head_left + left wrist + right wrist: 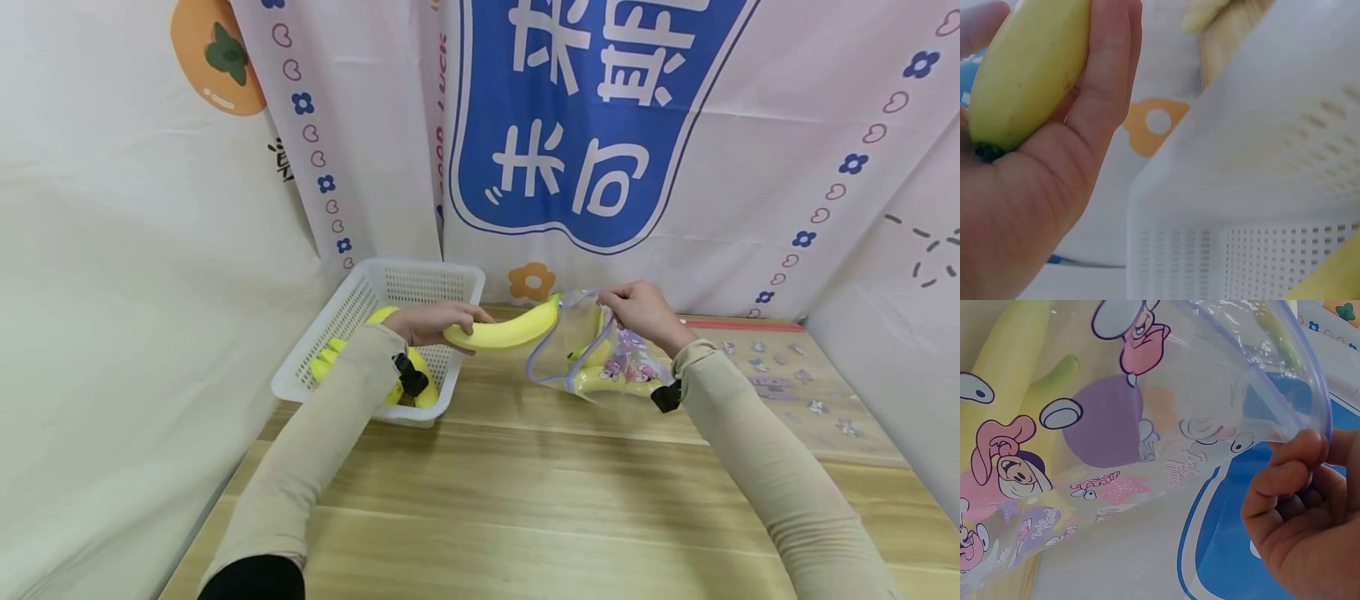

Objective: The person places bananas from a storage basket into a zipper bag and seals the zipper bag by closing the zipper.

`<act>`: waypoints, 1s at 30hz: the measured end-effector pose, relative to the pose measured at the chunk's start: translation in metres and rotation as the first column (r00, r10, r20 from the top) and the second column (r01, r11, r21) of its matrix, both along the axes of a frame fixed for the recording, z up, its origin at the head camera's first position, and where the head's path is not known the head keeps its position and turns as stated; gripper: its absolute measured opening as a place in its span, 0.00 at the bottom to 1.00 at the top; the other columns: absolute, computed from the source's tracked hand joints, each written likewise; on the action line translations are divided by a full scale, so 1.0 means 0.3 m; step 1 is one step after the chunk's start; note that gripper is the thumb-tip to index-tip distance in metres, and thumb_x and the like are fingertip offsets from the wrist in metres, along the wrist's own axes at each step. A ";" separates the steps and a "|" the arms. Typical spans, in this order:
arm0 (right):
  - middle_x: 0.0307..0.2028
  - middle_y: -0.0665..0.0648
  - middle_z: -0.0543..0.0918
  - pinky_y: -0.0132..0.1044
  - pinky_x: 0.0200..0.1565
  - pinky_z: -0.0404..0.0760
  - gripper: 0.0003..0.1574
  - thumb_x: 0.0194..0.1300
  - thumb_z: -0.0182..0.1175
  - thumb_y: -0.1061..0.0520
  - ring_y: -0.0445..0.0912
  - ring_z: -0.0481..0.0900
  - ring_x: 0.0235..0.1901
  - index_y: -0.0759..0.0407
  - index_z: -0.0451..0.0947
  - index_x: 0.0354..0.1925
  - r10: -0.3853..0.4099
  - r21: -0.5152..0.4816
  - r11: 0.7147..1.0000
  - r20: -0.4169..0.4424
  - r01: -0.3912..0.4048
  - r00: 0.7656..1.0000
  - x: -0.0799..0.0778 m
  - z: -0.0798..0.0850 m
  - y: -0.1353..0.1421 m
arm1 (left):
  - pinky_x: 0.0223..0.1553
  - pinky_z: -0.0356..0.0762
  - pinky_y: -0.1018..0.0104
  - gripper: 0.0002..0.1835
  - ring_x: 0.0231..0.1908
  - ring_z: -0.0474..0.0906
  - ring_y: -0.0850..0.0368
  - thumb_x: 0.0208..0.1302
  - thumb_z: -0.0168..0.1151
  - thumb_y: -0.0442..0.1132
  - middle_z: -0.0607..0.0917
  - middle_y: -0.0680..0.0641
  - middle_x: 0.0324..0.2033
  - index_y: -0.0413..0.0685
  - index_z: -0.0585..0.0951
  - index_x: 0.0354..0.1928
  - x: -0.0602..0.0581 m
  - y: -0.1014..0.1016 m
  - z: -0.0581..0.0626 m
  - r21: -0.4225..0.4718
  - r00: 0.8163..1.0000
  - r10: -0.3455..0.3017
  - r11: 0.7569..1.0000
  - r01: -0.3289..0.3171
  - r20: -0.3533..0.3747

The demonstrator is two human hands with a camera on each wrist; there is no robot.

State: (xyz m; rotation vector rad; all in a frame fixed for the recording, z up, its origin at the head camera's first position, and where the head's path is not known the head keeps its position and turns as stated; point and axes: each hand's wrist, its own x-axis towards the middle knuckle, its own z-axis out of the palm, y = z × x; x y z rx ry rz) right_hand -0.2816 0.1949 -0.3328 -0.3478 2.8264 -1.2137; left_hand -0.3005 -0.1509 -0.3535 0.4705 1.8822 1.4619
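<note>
My left hand (433,323) grips one end of a yellow banana (506,333), whose greenish far tip reaches the mouth of a clear zip bag (633,354). In the left wrist view the banana (1032,69) lies along the palm with its dark end near the heel of the hand. My right hand (643,312) pinches the bag's purple-edged rim at a top corner, so the mouth gapes toward the left hand. Printed cartoon figures cover the bag (1104,425) in the right wrist view, and bananas (1007,375) show through its plastic.
A white perforated basket (300,379) with more yellow bananas (427,387) stands at the left, under the left forearm. Flat at the right of the wooden table (525,517) lies a clear printed sheet or bag (810,392) with a red strip. A printed cloth (390,167) hangs behind.
</note>
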 end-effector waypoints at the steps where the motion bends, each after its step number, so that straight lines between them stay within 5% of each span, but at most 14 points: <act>1: 0.12 0.52 0.71 0.36 0.21 0.68 0.21 0.71 0.50 0.49 0.43 0.66 0.15 0.62 0.83 0.36 -0.001 0.000 1.000 0.001 0.001 1.000 0.001 0.000 -0.001 | 0.51 0.76 0.50 0.27 0.43 0.72 0.50 0.55 0.46 0.26 0.70 0.39 0.51 0.32 0.70 0.60 0.002 0.007 -0.002 0.007 1.000 -0.004 1.000 0.004 0.001; 8: 0.12 0.52 0.71 0.35 0.20 0.67 0.20 0.71 0.50 0.49 0.43 0.65 0.15 0.61 0.83 0.39 -0.008 -0.006 1.000 0.010 0.008 1.000 0.002 0.000 -0.004 | 0.55 0.70 0.44 0.25 0.44 0.71 0.50 0.54 0.47 0.26 0.70 0.40 0.52 0.32 0.71 0.58 0.022 0.056 -0.007 0.017 0.999 -0.031 0.999 0.031 0.030; 16: 0.12 0.52 0.72 0.34 0.19 0.67 0.20 0.70 0.50 0.50 0.43 0.66 0.15 0.62 0.83 0.41 -0.006 -0.018 1.000 0.007 0.006 1.000 0.005 -0.002 -0.002 | 0.50 0.77 0.54 0.23 0.45 0.73 0.50 0.54 0.48 0.27 0.72 0.41 0.49 0.34 0.73 0.55 0.041 0.117 -0.005 -0.041 0.999 -0.039 0.998 0.041 0.033; 30: 0.13 0.53 0.72 0.33 0.17 0.65 0.19 0.69 0.51 0.51 0.42 0.65 0.14 0.61 0.84 0.42 -0.018 -0.044 0.999 0.016 0.019 1.000 0.015 0.002 -0.010 | 0.51 0.77 0.56 0.20 0.45 0.71 0.51 0.62 0.46 0.26 0.71 0.40 0.48 0.28 0.70 0.57 0.066 0.234 -0.017 -0.049 0.998 -0.046 0.998 0.048 0.043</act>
